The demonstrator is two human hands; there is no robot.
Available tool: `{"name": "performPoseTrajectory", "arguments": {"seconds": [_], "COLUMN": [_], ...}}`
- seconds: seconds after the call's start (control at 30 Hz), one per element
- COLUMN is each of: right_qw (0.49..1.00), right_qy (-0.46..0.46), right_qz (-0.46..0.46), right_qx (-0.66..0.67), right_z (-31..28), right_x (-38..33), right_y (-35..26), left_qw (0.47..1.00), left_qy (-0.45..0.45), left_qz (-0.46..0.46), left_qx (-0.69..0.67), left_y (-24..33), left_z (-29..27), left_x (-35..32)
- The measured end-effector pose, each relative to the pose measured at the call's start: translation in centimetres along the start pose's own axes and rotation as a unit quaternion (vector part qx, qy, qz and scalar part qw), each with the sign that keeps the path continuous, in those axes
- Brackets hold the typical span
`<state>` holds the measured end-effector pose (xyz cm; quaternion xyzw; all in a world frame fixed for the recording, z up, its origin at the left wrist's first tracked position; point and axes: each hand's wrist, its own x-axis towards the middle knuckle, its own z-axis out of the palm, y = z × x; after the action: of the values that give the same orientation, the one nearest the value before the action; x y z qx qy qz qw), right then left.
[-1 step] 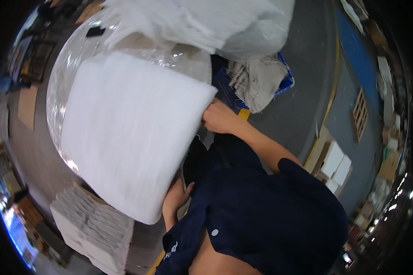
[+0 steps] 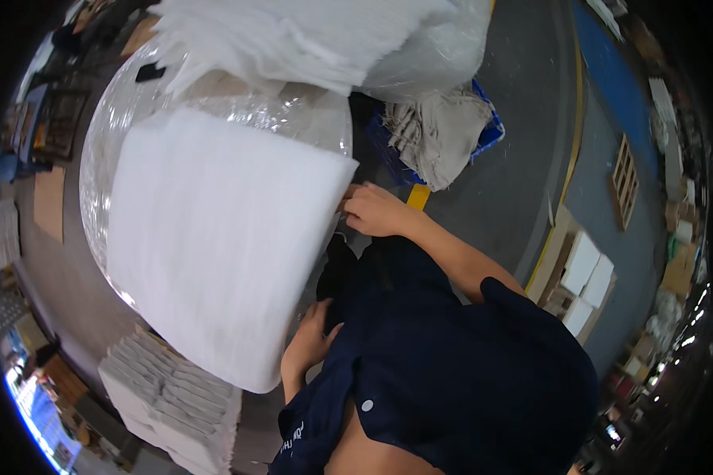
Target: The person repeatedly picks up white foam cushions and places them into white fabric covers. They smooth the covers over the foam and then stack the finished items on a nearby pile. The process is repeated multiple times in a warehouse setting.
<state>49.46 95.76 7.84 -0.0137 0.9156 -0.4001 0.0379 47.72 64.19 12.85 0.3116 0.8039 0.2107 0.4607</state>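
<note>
A thick, soft white padding stack [image 2: 214, 237], apparently folded or layered sheets, lies in front of me on a round surface covered in clear plastic film [image 2: 95, 198]. My right hand [image 2: 379, 212] is at the stack's right edge, its fingers bent and pinching at the border; some fingertips are hidden. Closer to my body, my left hand [image 2: 309, 342] rests beside the near edge with thumb and fingers apart, holding nothing that I can see.
More white sheets [image 2: 293, 39] are heaped at the far side, with a small black object [image 2: 150, 73] nearby. A blue crate [image 2: 495, 131] holds grey-beige cloth [image 2: 440, 134]. Grey folded stacks [image 2: 166, 388] stand at lower left. White boxes [image 2: 586, 273] and a wooden pallet [image 2: 624, 182] are rightward.
The right hand has shifted slightly left and nearer along the stack's edge, its fingers less tightly curled. The left hand has moved slightly, with its fingers more visible. The view has shifted a little.
</note>
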Motion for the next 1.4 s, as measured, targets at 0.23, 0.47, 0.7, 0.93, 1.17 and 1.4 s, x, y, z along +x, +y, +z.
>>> {"name": "performPoseTrajectory", "arguments": {"seconds": [0.23, 0.47, 0.7, 0.93, 1.17, 1.4], "right_qw": [0.898, 0.793, 0.723, 0.703, 0.656, 0.573], "right_qy": [0.139, 0.159, 0.291, 0.198, 0.469, 0.672], "right_qz": [0.412, 0.588, 0.603, 0.674, 0.547, 0.284], "right_qx": [0.066, 0.016, 0.171, 0.114, 0.227, 0.373], "right_z": [8.2, 11.6, 9.0, 9.1, 4.8, -11.3], "right_x": [-15.6, -16.8, -21.7, -17.7, -24.5, -29.4], "right_y": [28.9, 45.1, 49.0, 49.0, 47.1, 40.3], "left_qw": [0.986, 0.961, 0.952, 0.964, 0.966, 0.986], "left_qy": [0.137, 0.177, 0.022, -0.068, 0.051, 0.003], "left_qz": [-0.038, -0.212, -0.298, -0.237, -0.229, 0.019], "left_qx": [-0.086, 0.008, -0.061, -0.103, -0.106, -0.168], "left_y": [5.3, 7.4, 8.6, 9.5, 8.9, 13.6], "left_z": [-2.5, 4.9, 15.9, 18.5, 18.6, 18.5], "left_x": [7.5, 8.0, 8.9, 14.4, 13.9, 20.4]}}
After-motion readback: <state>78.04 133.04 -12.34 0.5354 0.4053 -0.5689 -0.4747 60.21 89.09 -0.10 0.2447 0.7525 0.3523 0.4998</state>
